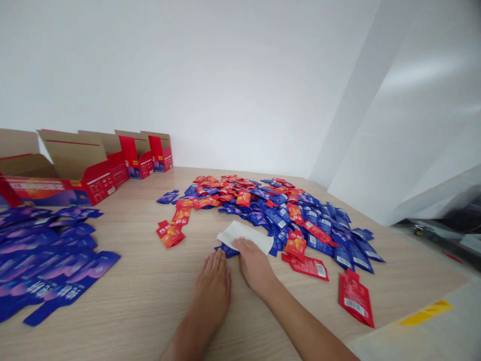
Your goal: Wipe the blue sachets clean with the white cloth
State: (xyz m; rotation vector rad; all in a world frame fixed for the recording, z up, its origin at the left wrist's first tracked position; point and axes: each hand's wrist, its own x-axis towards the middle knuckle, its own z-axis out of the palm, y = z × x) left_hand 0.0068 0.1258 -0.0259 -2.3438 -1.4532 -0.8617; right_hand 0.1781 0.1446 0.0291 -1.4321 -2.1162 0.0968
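My left hand [211, 291] lies flat on the wooden table [150, 301], fingers stretched out, its tips touching a blue sachet [227, 250]. My right hand [255, 265] rests beside it, fingers laid on the near edge of a white cloth or tissue [244, 234] that partly covers the blue sachet. Just beyond the hands spreads a wide pile of red and blue sachets [278, 210]. Loose red sachets lie to the right [355, 298] and to the left [171, 234].
Flat blue carton blanks [48, 260] are fanned out at the left. A row of opened red boxes [93, 165] with cardboard flaps stands at the far left against the white wall. The table's right edge [413, 240] drops off; a yellow strip [426, 312] lies near it.
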